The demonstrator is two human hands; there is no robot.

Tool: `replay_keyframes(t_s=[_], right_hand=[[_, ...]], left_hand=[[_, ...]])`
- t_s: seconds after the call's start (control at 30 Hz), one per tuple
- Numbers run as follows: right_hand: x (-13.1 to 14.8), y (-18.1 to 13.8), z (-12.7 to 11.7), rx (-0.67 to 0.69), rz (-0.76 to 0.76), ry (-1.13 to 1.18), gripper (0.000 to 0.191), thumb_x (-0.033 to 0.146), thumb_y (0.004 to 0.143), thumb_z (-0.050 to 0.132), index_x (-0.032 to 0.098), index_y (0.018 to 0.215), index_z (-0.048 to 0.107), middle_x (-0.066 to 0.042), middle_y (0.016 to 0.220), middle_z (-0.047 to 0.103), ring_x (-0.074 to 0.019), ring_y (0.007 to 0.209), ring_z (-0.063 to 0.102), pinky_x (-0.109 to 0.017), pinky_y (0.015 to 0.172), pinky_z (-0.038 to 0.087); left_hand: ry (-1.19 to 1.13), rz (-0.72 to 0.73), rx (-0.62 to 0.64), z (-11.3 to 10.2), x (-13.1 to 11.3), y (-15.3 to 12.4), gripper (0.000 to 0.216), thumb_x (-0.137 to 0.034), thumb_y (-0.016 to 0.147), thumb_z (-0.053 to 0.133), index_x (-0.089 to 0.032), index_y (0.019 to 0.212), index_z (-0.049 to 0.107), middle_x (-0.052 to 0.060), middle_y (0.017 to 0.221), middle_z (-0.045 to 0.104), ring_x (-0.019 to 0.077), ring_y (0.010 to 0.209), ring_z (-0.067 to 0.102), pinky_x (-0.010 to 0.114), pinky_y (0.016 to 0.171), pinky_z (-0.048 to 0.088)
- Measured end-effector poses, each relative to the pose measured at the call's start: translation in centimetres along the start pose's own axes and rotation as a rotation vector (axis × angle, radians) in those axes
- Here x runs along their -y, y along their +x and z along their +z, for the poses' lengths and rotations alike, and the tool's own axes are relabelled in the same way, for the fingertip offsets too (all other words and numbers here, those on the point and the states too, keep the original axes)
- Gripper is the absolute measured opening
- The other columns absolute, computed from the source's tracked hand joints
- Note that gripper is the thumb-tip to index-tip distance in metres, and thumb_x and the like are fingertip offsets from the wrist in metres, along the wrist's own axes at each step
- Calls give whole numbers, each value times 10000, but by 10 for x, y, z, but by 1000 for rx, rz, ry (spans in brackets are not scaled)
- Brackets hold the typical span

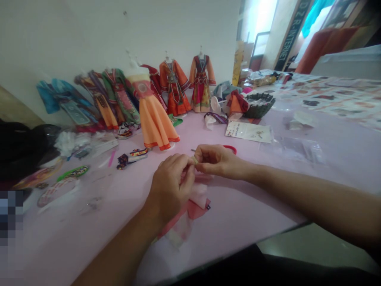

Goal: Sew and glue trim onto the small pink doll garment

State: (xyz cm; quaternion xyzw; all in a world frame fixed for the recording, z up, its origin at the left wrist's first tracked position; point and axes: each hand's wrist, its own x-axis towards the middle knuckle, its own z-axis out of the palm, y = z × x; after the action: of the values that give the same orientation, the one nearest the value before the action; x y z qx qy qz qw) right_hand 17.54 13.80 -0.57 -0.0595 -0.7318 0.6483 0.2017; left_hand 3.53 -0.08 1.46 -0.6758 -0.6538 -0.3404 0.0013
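Over the pink table (pixel 238 198), my left hand (pixel 172 184) and my right hand (pixel 220 162) meet, fingers pinched. Between their fingertips shows a small pale-yellow scrap of fabric (pixel 195 159), mostly covered by the fingers. Pink and whitish fabric pieces (pixel 198 209) lie beneath my left hand, partly hidden by it. Just behind my right hand are red-handled scissors (pixel 230 149), largely covered. A doll form in an orange skirt (pixel 154 117) and pinkish-red bodice stands beyond my left hand.
Dressed doll forms, including an orange-robed one (pixel 174 87), line the wall. A dark woven basket (pixel 258 105) stands at the back right, near a white printed card (pixel 249 132) and clear plastic bags (pixel 300 149). Trims (pixel 131 158) and a green-edged oval piece (pixel 73 173) lie left.
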Motion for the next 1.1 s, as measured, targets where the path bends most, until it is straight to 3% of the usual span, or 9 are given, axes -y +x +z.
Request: replay_keyframes(t_s=[0.57,1.1], right_hand=[[1,-2,-1,12,-7,-38,93,200,821,673,168,821,586,29,731,560,-105,662,472,-247,597,361],[3,-2,0,37,-26,-1,69,195,822,652,173,819,587,26,735,570,-112,670,489,-257,622,366]], left_hand=[[55,26,38,-2,-1,0,158,-155,948,497,-204,855,615,33,831,626,212,810,578,384,755,448],[-37,-19,4,-3,-3,0,129,-168,930,515,-211,839,595,16,815,641,198,804,590,367,749,443]])
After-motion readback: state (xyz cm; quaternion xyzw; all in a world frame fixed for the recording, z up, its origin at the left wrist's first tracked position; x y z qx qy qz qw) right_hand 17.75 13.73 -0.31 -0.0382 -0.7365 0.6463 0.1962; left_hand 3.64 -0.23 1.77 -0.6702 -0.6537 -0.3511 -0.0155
